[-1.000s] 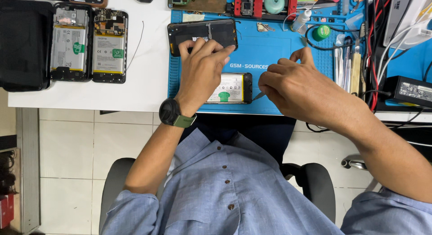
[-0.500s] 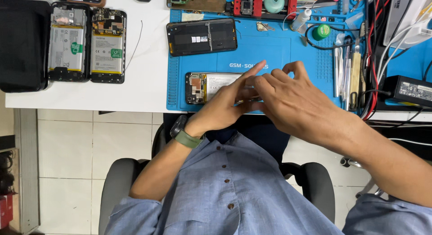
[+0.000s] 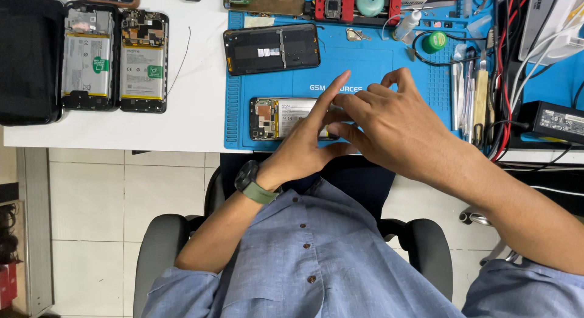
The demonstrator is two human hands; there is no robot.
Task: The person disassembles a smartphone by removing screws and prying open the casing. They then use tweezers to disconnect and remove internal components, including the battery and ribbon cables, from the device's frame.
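Blue rubber work mat on white bench; opened phone with white battery under both hands' fingertips. Left hand fingers extended flat, right hand curled, grip unclear; black rectangular back cover beyond fingertips, white-labelled

light: bright, even, overhead | shadows: soft, faint | focus: sharp | glare: slight on white table

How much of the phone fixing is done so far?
Done: the opened phone lies on the blue mat with its battery and circuit board showing, and its black back cover sits apart above it. In hand: the left hand and right hand meet over the phone's right end; what the fingers hold is hidden. Left: the cover is not back on.
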